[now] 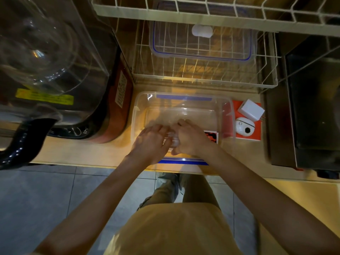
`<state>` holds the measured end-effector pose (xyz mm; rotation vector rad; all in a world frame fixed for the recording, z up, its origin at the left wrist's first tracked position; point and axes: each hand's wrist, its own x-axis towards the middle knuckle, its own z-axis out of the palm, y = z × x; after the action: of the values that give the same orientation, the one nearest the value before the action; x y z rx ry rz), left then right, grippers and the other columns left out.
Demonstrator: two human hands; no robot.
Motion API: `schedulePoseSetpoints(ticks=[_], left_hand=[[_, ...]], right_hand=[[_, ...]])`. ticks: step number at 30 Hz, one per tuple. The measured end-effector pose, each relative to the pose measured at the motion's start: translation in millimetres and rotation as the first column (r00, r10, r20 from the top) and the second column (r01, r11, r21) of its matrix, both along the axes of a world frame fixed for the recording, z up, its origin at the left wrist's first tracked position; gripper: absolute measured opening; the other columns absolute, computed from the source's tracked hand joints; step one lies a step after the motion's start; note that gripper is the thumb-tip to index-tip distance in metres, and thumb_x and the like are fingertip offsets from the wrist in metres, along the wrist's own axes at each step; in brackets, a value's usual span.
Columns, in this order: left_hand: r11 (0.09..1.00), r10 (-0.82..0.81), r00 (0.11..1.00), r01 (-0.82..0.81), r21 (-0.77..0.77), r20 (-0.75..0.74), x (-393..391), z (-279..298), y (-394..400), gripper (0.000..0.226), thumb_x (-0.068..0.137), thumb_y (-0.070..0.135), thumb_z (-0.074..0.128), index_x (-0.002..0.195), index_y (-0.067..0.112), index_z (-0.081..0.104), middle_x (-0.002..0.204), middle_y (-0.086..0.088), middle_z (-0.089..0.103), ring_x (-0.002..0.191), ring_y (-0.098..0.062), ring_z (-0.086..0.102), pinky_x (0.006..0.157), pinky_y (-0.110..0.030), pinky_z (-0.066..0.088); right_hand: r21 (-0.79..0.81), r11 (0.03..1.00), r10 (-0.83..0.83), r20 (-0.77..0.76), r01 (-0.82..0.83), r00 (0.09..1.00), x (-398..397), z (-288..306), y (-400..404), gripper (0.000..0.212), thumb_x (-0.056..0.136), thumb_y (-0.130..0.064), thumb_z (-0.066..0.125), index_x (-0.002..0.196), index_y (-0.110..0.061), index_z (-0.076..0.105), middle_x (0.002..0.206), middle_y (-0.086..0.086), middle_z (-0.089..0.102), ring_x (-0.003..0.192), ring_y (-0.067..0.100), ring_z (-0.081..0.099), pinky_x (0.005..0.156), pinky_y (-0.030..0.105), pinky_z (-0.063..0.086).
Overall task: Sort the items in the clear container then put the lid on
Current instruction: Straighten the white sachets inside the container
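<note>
The clear container (141,107) with blue clips stands on the wooden counter in front of me. Both hands reach into its near part. My left hand (150,142) and my right hand (191,138) close together around a small clear object (173,139), mostly hidden by the fingers. A small card with a red and black picture (213,136) lies inside by my right wrist. The clear lid (202,54) with a blue seal rests in the wire rack behind. To the right of the container, a white charger (251,109) and a white round device (244,127) lie on an orange box (257,134).
A wire dish rack (266,78) stands behind the container, with a small white item (202,30) on the lid. A large blender with a clear cover (55,70) stands at the left. A dark appliance (312,116) is at the right. The counter's front edge (73,163) drops to a tiled floor.
</note>
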<state>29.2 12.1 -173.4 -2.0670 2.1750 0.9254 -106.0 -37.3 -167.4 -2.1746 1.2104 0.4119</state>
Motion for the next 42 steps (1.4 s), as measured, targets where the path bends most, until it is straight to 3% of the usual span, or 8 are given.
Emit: schedulePoseSetpoints(ticks=[6,12,17,24,28,32,35,42], left_hand=[[1.000,0.011,0.998,-0.011,-0.008,0.055,-0.2,0.3,-1.1,0.038,0.092,0.034,0.036,0.122,0.019,0.054,0.129,-0.005,0.056,0.119,-0.023,0.048,0.104,-0.037,0.035],[0.996,0.094,0.994,-0.093,-0.006,0.063,-3.6,4.0,0.6,0.037,0.092,0.039,0.034,0.102,0.022,0.065,0.104,-0.004,0.067,0.084,-0.020,0.059,0.067,-0.027,0.036],[0.996,0.087,0.992,-0.090,0.022,0.095,-5.3,9.9,-0.7,0.037,0.093,0.039,0.033,0.104,0.022,0.064,0.106,-0.006,0.065,0.085,-0.022,0.056,0.072,-0.030,0.037],[0.997,0.059,0.994,-0.063,0.045,0.088,-4.9,11.7,-1.7,0.038,0.094,0.038,0.034,0.120,0.020,0.054,0.123,-0.005,0.058,0.110,-0.024,0.053,0.092,-0.037,0.042],[0.998,0.042,0.995,-0.046,0.047,0.091,-5.3,9.7,-2.4,0.040,0.094,0.039,0.034,0.121,0.020,0.054,0.125,-0.003,0.057,0.111,-0.023,0.053,0.094,-0.038,0.041],[0.998,0.026,0.994,-0.033,0.059,0.105,-3.9,7.3,-2.2,0.041,0.093,0.040,0.033,0.123,0.020,0.053,0.133,-0.004,0.052,0.117,-0.024,0.051,0.098,-0.040,0.039],[0.997,0.028,0.994,-0.035,0.065,0.109,-3.6,5.8,-3.3,0.042,0.093,0.041,0.033,0.120,0.018,0.056,0.132,-0.004,0.053,0.116,-0.024,0.051,0.098,-0.040,0.039],[0.999,0.024,0.993,-0.030,0.044,0.117,-4.1,3.1,-2.6,0.041,0.093,0.040,0.034,0.115,0.019,0.060,0.127,-0.005,0.057,0.114,-0.023,0.052,0.097,-0.041,0.039]], right_hand=[[0.028,1.000,-0.013,0.068,0.011,0.998,-7.4,0.6,-1.2,0.059,0.080,-0.027,0.066,0.133,-0.014,0.045,0.132,0.011,0.046,0.122,0.027,0.040,0.102,0.039,0.038],[0.022,0.999,-0.028,0.119,0.025,0.992,-1.1,-4.0,8.5,0.035,0.087,-0.010,0.056,0.122,-0.010,0.055,0.127,0.010,0.052,0.118,0.025,0.045,0.095,0.035,0.040],[0.229,0.958,-0.222,0.217,0.171,0.951,-4.3,-2.3,6.6,0.026,0.088,-0.004,0.049,0.111,-0.007,0.062,0.108,0.010,0.061,0.100,0.025,0.056,0.087,0.035,0.047],[0.475,0.523,-0.844,0.169,0.708,0.510,-41.8,17.5,-15.5,0.032,0.096,-0.023,0.041,0.102,-0.001,0.063,0.107,0.022,0.066,0.095,0.027,0.060,0.099,0.044,0.047],[0.540,0.391,-0.865,-0.062,0.746,0.498,-49.3,27.6,-8.0,0.049,0.095,-0.052,0.030,0.073,-0.017,0.056,0.081,0.010,0.067,0.081,0.027,0.068,0.093,0.042,0.050],[0.595,0.313,-0.857,-0.158,0.740,0.490,-43.2,19.3,0.3,0.063,0.091,-0.063,0.030,0.105,-0.008,0.057,0.084,0.011,0.064,0.078,0.023,0.066,0.083,0.036,0.054],[0.617,0.245,-0.880,-0.183,0.748,0.439,-32.8,14.6,1.0,0.071,0.089,-0.064,0.033,0.133,-0.009,0.043,0.122,0.015,0.057,0.098,0.028,0.063,0.072,0.030,0.053],[0.622,0.208,-0.896,-0.189,0.755,0.402,-35.1,12.4,-2.1,0.072,0.087,-0.065,0.036,0.133,-0.009,0.045,0.127,0.015,0.058,0.078,0.023,0.064,0.062,0.028,0.052]])
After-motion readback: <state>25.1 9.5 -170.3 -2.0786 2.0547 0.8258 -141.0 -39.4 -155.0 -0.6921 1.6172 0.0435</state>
